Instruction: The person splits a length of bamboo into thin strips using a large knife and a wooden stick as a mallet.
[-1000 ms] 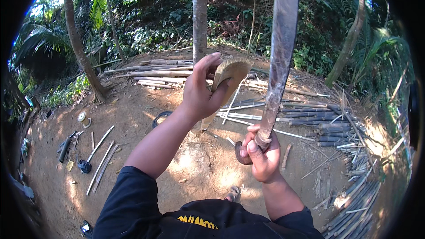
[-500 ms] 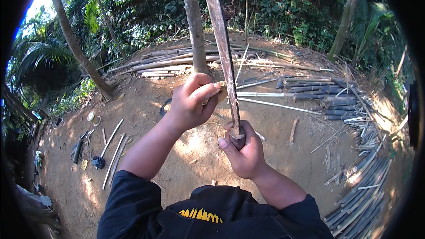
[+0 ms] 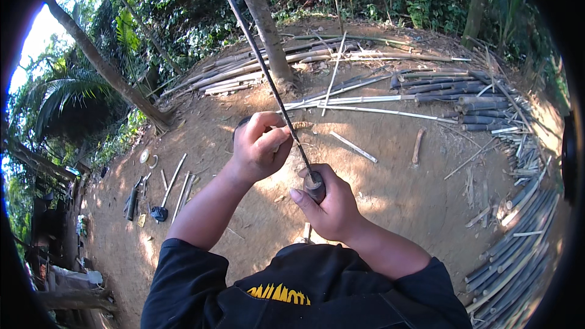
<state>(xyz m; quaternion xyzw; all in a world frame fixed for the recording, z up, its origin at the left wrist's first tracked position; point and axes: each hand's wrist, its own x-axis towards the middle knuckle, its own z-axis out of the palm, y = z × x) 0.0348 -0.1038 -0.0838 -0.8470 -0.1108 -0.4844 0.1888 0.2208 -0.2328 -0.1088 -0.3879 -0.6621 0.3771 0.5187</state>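
A machete point(image 3: 263, 64) stands upright before me, its long dark blade turned nearly edge-on and pointing up and left. My right hand point(image 3: 332, 207) is closed round its short dark handle point(image 3: 315, 189), thumb along the side. Close to the blade's left side, my left hand point(image 3: 262, 146) is closed, with thumb and forefinger pinched together. A small, thin yellow-brown piece point(image 3: 304, 125) sticks out from those fingertips past the blade; its kind is unclear. Part of a dark round thing shows behind my left hand, mostly hidden.
Bamboo poles point(image 3: 244, 73) lie by a tree trunk point(image 3: 265, 24) ahead. Dark cut bamboo point(image 3: 481, 106) and a pile of thin poles point(image 3: 518, 262) lie on the right. Several sticks and a small black bag point(image 3: 159, 214) rest on the dirt at left.
The machete has turned from showing its broad side to nearly edge-on, and its tip has swung left. My left hand stays beside the blade. The whole view has shifted slightly.
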